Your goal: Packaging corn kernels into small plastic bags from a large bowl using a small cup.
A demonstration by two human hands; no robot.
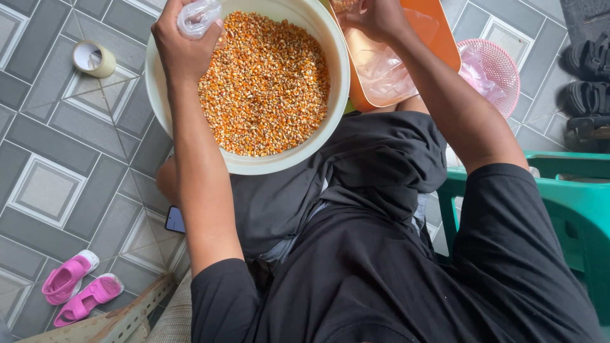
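At the bottom of the frame a black shirt [381,286] and dark shorts are seen, with a green plastic chair [572,209] at the lower right. Small pink sandals [79,289] are parked on the grey patterned floor tiles [51,190] at the lower left, and a phone [175,220] is partly hidden just beside the left forearm.

Further up, a big cream basin [318,127] full of orange and yellow corn kernels [267,89] is set in front of the knees, centre top. The left hand [181,44] is closed around a crumpled clear plastic bag [198,16] right over the basin's upper left rim. The right hand [375,16] is curled over an orange tray [438,32] holding clear plastic bags [381,70], though what exactly is pinched there can't be made out.

A tape roll [94,58] is lying at upper left, a pink basket [499,63] at upper right, black sandals [588,79] beyond it.
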